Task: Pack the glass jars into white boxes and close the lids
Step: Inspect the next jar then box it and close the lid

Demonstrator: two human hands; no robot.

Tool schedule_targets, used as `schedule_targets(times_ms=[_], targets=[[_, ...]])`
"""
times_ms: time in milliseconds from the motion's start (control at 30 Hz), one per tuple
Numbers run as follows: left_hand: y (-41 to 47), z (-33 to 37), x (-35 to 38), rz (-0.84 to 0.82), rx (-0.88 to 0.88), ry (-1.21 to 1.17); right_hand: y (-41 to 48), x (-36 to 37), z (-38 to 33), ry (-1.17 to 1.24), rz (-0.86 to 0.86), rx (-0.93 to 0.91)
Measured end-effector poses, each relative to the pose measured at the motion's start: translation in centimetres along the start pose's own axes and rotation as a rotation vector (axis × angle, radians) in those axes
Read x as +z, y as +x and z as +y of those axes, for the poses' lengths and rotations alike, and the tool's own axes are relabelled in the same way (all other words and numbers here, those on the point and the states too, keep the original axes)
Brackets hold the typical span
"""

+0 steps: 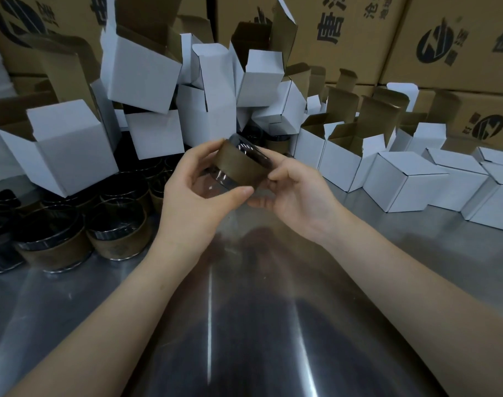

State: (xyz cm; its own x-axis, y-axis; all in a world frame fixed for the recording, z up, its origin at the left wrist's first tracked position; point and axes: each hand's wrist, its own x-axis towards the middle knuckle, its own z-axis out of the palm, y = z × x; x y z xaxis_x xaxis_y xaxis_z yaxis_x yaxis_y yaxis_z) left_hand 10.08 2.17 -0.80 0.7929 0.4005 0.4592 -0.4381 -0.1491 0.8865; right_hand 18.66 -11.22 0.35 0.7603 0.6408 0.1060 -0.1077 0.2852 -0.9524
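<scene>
Glossy steel table (244, 333); left hand (193, 196) and right hand (296, 193) curl fingers round a tilted cylindrical glass jar (238, 167), seemingly cardboard-banded

hands (193, 193): 2 | held jar (238, 167): 1 | closed white boxes (404, 184): 4 | table jars (118, 239): uncountable

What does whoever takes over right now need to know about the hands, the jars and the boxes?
Hands: the left hand and right hand share a grip on one glass jar with a brown sleeve, tilted above the steel table.
Supply: the waiting jars are clustered at the table's left; the open white boxes are piled behind the hands, with more in a row at centre right.
Done: the closed boxes are lined up at far right.
Left: box the held jar, close its lid, then pack the waiting jars.
</scene>
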Motion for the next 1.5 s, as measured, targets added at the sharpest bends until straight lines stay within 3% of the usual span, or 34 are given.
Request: schedule_targets(times_ms=[300, 467, 633, 800, 933, 1200, 1333, 1500], targets=[[-0.2, -0.6, -0.2, -0.072, 0.176, 0.313, -0.1, -0.5, -1.3, -0.331, -0.011, 0.048], [-0.2, -0.9, -0.2, -0.094, 0.171, 0.341, -0.3, -1.0, -1.2, -0.294, -0.013, 0.006], [0.0, -0.9, 0.0, -0.014, -0.04, 0.158, -0.2, -0.6, -0.6, -0.238, 0.064, -0.129], [0.4, -0.7, 0.3, 0.042, -0.246, 0.021, -0.4, -0.1, -0.1, -0.492, 0.109, -0.34], [0.3, -0.3, 0.2, -0.062, -0.451, -0.154, -0.4, 0.0, 0.5, -0.622, 0.096, -0.497], [0.1, 0.0, 0.1, -0.115, -0.45, -0.337, 0.0, -0.1, 1.2, -0.969, 0.045, -0.717], [0.1, -0.2, -0.2, -0.103, -0.407, -0.392, -0.3, 0.2, 1.2, -0.933, -0.006, -0.724], [0.2, 0.0, 0.1, -0.018, -0.387, -0.426, -0.7, 0.4, 0.6, -0.696, -0.01, -0.564]])
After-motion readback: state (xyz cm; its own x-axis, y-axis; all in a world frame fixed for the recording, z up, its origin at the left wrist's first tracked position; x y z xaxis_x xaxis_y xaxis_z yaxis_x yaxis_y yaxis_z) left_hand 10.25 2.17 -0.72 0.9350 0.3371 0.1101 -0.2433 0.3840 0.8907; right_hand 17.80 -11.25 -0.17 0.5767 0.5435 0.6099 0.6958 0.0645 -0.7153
